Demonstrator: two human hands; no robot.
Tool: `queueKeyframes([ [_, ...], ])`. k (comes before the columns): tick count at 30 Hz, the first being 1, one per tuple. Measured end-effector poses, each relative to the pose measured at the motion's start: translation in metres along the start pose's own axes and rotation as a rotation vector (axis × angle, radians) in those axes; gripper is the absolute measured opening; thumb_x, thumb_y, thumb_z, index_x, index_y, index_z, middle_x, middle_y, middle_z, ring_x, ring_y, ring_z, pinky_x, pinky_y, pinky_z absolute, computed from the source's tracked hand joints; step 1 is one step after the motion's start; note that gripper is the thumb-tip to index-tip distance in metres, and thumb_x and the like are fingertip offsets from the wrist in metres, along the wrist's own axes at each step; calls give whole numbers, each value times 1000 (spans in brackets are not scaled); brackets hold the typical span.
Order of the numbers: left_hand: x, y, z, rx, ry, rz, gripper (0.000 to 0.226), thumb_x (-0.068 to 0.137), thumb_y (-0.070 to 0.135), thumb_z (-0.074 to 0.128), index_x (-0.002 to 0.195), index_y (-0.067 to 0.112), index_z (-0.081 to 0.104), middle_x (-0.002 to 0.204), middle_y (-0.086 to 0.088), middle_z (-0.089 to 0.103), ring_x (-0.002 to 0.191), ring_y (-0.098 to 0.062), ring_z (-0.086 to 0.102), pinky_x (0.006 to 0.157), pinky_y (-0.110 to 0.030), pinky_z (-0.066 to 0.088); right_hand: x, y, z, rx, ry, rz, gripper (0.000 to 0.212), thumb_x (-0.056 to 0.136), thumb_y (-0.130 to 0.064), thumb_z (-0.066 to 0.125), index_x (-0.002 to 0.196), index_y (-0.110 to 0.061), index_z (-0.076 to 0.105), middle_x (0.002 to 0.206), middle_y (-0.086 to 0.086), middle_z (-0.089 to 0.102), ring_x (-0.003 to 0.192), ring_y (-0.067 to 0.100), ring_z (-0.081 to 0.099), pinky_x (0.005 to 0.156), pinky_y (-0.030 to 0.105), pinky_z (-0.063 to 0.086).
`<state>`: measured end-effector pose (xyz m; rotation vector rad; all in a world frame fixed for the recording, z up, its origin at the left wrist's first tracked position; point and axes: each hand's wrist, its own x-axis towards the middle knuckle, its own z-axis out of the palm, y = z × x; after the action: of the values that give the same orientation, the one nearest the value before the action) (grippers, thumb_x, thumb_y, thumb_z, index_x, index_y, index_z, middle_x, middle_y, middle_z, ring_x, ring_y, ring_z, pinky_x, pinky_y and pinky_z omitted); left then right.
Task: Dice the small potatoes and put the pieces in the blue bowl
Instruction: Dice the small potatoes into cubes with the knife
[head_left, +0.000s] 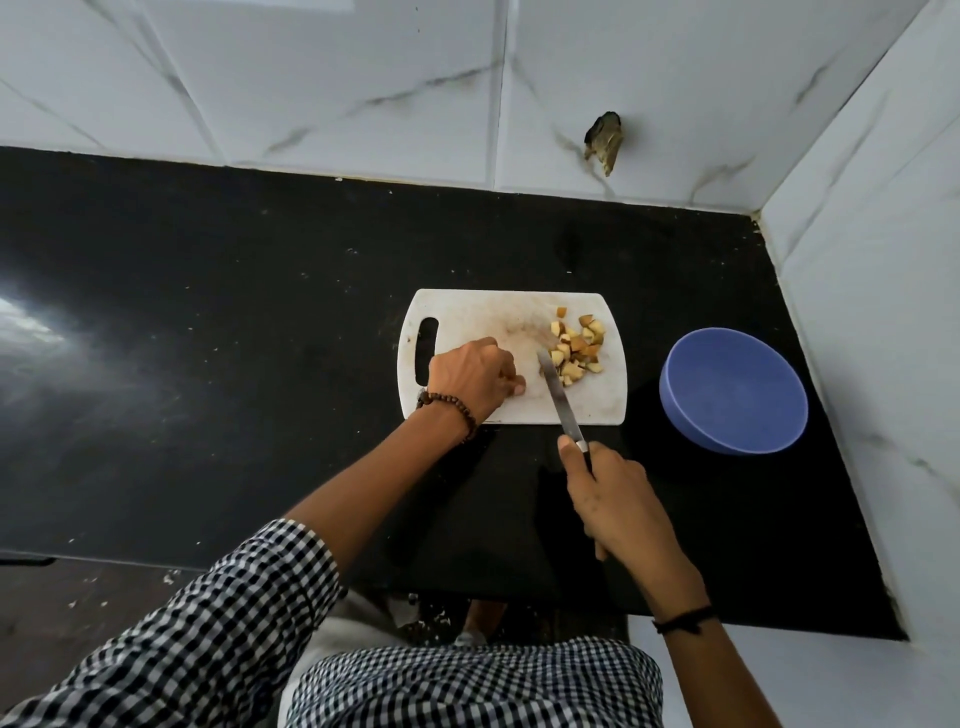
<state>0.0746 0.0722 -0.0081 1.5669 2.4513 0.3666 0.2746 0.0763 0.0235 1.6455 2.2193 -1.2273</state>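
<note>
A white cutting board (483, 312) lies on the black counter. A heap of diced potato pieces (574, 345) sits on its right part. My right hand (613, 499) grips a knife (558, 392) by the handle; the blade tip lies against the left side of the heap. My left hand (475, 376) rests on the board with its fingers curled; whether they hold anything is hidden. The blue bowl (732, 389) stands to the right of the board, and nothing shows inside it.
The black counter (234, 322) stretches wide to the left. White tiled walls (857, 260) close the back and right side, right behind the bowl. A hole (602, 140) shows in the back wall. The counter's front edge runs near my body.
</note>
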Motion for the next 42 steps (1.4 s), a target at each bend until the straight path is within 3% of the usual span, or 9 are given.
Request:
queueKeyframes([
  [4,-2,-3,3,-12,-20,25,16,91,35,61,104,31,71,105,9,62,91,-16,61,62,-31,50,8,-7,10,33,-31,24,43,103,-60,30,93,-25,53,91,7,64,71,20,66,50,28,52],
  [10,-2,2,3,5,-1,-39,14,88,32,65,99,28,72,102,10,64,89,-17,63,60,-29,43,16,-18,16,38,-9,9,47,104,-58,31,89,-20,54,87,7,65,68,22,69,55,38,61],
  [13,-2,4,2,16,8,-66,11,86,27,66,96,26,70,99,9,66,87,-18,65,63,-30,48,20,-22,18,31,-7,-11,48,104,-58,30,90,-19,54,87,8,64,62,22,68,52,34,58],
  [18,-1,6,2,16,0,-91,14,83,24,64,96,19,65,98,7,69,87,-21,66,68,-35,53,24,-22,29,22,-2,-27,46,103,-59,28,86,-23,51,90,9,64,82,28,68,78,51,59],
  [25,0,10,-1,44,-20,-77,16,84,21,63,99,17,66,99,3,68,86,-23,65,67,-33,51,33,-27,34,-92,-44,-5,53,104,-59,21,115,-16,52,103,9,60,85,31,70,82,50,59],
  [29,-2,12,-4,55,-19,-66,16,85,20,63,100,15,65,99,1,68,86,-23,65,65,-32,48,40,-33,29,-151,-85,0,52,105,-56,20,116,-14,50,99,9,60,61,25,72,64,38,62],
  [31,-3,12,-4,43,-23,-73,16,85,19,62,100,15,66,100,2,68,87,-22,65,67,-33,49,41,-35,27,-177,-83,-13,52,106,-54,20,115,-12,50,98,9,61,57,24,71,62,37,62],
  [37,-4,11,-3,6,-15,-105,15,85,23,62,98,17,65,98,4,68,88,-21,65,71,-35,50,33,-34,34,-305,-33,-42,46,109,-46,22,122,-11,49,119,12,59,106,29,61,80,40,46],
  [42,-3,9,-1,-54,-21,-139,16,85,29,64,96,18,65,96,6,69,87,-19,65,72,-37,53,18,-19,36,-372,-5,-65,33,109,-44,24,102,-18,43,95,2,56,88,21,60,73,36,46],
])
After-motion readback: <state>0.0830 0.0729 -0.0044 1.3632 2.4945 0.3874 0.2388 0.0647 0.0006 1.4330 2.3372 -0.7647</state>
